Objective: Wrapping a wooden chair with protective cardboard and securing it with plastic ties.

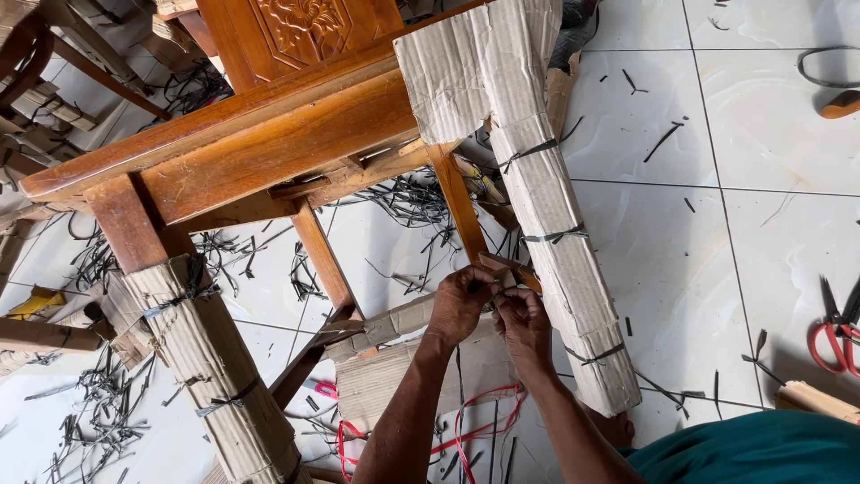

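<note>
While my left hand (459, 303) and right hand (522, 321) pinch a dark plastic strap at the cardboard-wrapped lower rail (394, 324) of the brown wooden chair (269, 134), two corrugated-cardboard-wrapped legs (555, 224) look already tied, leaving, I judge, this rail and the bare wood.

I see a glossy white tiled floor (770, 224) under bright daylight, littered with black strap offcuts (98, 421). Red-handled scissors (838, 336) lie at right; stacked wooden furniture parts (36, 99) crowd the upper left.
</note>
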